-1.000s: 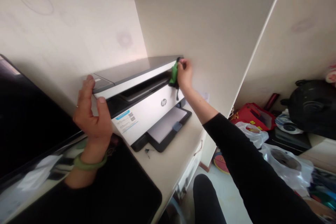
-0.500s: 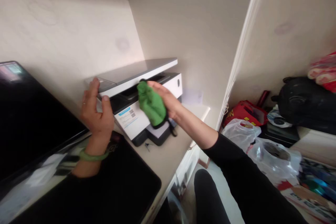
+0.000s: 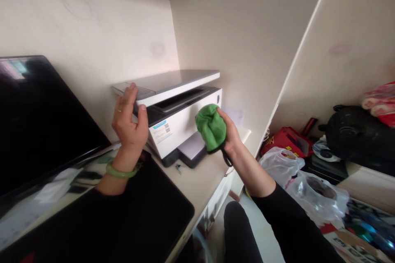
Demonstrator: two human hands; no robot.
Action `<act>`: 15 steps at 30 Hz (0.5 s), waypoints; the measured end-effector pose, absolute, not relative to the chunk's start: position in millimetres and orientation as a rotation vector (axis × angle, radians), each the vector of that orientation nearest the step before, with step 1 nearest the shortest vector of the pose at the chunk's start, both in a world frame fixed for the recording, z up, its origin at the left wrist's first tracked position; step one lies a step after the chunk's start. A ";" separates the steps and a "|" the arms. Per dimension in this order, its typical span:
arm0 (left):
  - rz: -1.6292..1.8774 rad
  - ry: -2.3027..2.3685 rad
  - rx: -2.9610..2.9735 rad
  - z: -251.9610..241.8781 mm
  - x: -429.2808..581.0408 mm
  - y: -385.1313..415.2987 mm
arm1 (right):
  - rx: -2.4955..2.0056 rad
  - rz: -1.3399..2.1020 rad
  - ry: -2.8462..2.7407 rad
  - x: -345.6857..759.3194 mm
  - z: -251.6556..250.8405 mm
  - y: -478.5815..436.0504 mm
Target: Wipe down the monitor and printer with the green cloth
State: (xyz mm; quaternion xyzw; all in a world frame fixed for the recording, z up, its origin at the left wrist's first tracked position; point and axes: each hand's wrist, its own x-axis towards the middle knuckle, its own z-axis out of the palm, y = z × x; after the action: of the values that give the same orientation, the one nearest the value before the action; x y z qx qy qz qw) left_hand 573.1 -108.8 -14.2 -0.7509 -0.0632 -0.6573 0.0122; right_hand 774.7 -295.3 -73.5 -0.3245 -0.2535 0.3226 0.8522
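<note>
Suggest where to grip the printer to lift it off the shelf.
Probably the white body, low at both ends, coming from the front: it sits back against the wall, so the rear looks out of reach. Avoid the flat top lid, which looks hinged, and the paper tray jutting forward.

A green cloth (image 3: 211,127) hides the right hand's (image 3: 231,136) fingers; the printer label (image 3: 162,132) is illegibly small.

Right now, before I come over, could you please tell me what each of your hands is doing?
Left hand open, fingers at the left end of the white printer's lid. Right hand gripping a green cloth. Dark monitor beside left hand.
</note>
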 end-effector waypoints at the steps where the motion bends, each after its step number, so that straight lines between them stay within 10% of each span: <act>1: -2.044 -0.198 -2.330 -14.0 573.2 -109.1 | -0.712 0.608 -0.491 773.8 -71.3 -291.6; 8: -2.023 -0.226 -2.348 -13.4 573.2 -109.8 | -1.121 -0.643 -0.617 818.0 -34.4 -210.1; 15: -2.024 -0.223 -2.314 -14.2 575.1 -110.3 | -1.379 -0.706 -0.952 786.0 -44.4 -168.6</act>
State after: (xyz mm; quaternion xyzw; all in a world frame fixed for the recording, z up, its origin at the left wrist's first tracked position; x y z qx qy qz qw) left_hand 575.1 -110.3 -14.2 -0.7505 -0.0722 -0.6563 0.0295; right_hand 786.0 -168.6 -44.4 -0.5984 -0.4129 -0.3063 0.6144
